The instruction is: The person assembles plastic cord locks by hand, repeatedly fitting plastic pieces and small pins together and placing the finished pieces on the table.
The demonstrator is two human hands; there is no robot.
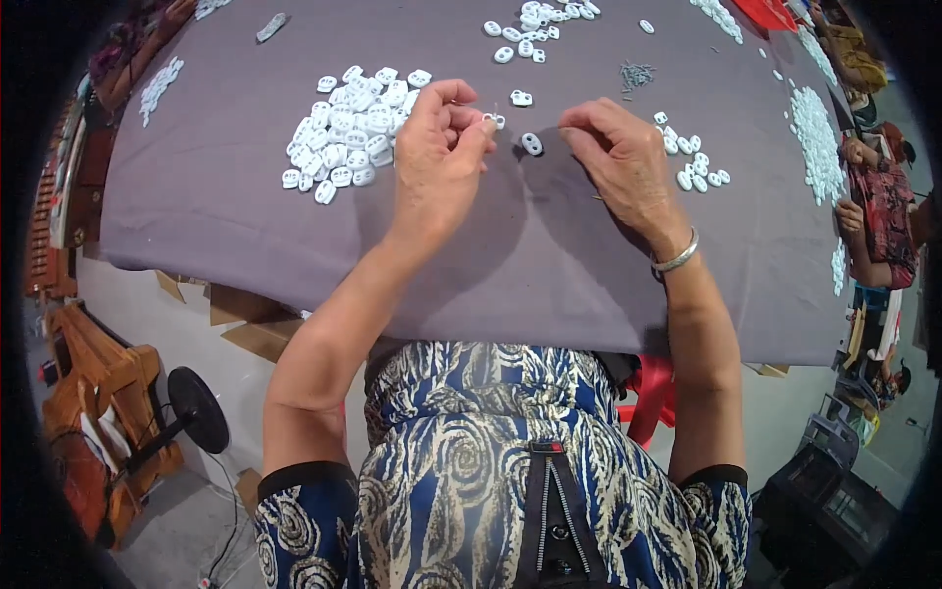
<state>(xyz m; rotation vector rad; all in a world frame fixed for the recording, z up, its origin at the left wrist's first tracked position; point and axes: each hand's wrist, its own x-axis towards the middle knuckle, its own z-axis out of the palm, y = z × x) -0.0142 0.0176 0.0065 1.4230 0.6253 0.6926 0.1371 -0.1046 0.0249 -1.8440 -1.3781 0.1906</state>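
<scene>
My left hand (pixel 440 147) is closed, its fingertips pinching a small white plastic oval piece (pixel 497 120) just above the grey cloth-covered table (pixel 245 206). My right hand (pixel 620 157) rests on the cloth to the right, fingers curled; whether it holds something thin I cannot tell. A single white two-hole piece (pixel 531 143) lies between the hands. A heap of the same white pieces (pixel 348 128) sits left of my left hand. A smaller group of white pieces (pixel 692 162) lies right of my right hand.
More white pieces (pixel 535 25) lie at the far middle, beside a small bunch of thin metal pins (pixel 636 74). A long pile of white pieces (pixel 816 137) runs along the right edge, where another person (pixel 878 211) sits. A floor fan (pixel 191 412) stands lower left.
</scene>
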